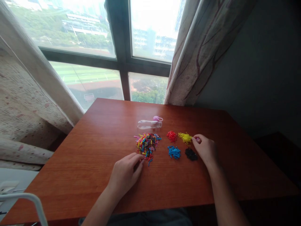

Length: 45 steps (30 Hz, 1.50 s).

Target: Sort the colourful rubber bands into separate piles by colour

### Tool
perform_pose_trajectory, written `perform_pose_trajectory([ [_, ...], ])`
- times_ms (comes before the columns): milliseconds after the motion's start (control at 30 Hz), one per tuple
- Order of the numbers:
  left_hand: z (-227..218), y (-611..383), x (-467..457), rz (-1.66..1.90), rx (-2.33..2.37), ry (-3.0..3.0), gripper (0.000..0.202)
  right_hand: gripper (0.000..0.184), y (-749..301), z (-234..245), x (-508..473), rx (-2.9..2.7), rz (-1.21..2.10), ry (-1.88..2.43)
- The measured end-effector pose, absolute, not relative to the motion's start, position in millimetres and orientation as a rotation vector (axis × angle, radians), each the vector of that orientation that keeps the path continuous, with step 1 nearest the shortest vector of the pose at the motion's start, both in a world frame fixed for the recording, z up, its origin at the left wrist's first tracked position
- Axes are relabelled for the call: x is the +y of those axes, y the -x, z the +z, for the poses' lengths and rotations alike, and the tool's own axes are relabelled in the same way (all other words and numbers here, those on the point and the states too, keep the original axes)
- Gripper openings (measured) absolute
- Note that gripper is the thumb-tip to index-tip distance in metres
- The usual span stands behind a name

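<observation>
While left hand (pixel 125 174) touches mixed bands (pixel 147 143), right hand (pixel 205 150) sits beside yellow pile (pixel 185 137)

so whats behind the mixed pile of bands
A clear bottle lies on its side just behind the mixed pile, with a pink lid at one end. Nothing covers it; its contents cannot be told.

tabletop (pixel 94 163): smooth reddish wood, slight sheen | bottle (pixel 149 124): clear glossy plastic | curtain (pixel 207 47): matt patterned cloth
</observation>
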<state>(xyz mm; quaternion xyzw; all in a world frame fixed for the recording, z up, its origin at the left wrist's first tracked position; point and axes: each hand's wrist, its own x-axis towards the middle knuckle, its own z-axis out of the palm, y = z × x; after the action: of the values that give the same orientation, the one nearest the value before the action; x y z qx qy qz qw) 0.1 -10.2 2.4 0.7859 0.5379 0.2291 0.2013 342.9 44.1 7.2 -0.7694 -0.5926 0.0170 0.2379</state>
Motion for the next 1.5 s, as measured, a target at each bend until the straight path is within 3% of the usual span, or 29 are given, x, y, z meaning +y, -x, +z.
perform_pose_trajectory([
  [333, 4.5, -1.6, -9.3, 0.666, 1.521, -2.236, 0.017, 0.032, -309.8, 14.2, 12.5, -1.566, 0.036, 1.929],
  [733, 7.9, -12.8, -19.9, 0.534, 1.567, -2.355, 0.008, 0.021, -212.8, -10.3, -34.2, -1.789, 0.491, 1.580],
  [1100, 9.4, -28.1, -21.3, 0.383, 1.581, -2.359, 0.018, 0.018, -206.0, -5.5, -42.8, -1.903, 0.470, 1.554],
  [1500, 27.9, -53.0, 9.5, 0.558, 1.529, -2.312, 0.012, 0.016, -206.4, -9.3, -48.2, -1.950, 0.489, 1.513],
])
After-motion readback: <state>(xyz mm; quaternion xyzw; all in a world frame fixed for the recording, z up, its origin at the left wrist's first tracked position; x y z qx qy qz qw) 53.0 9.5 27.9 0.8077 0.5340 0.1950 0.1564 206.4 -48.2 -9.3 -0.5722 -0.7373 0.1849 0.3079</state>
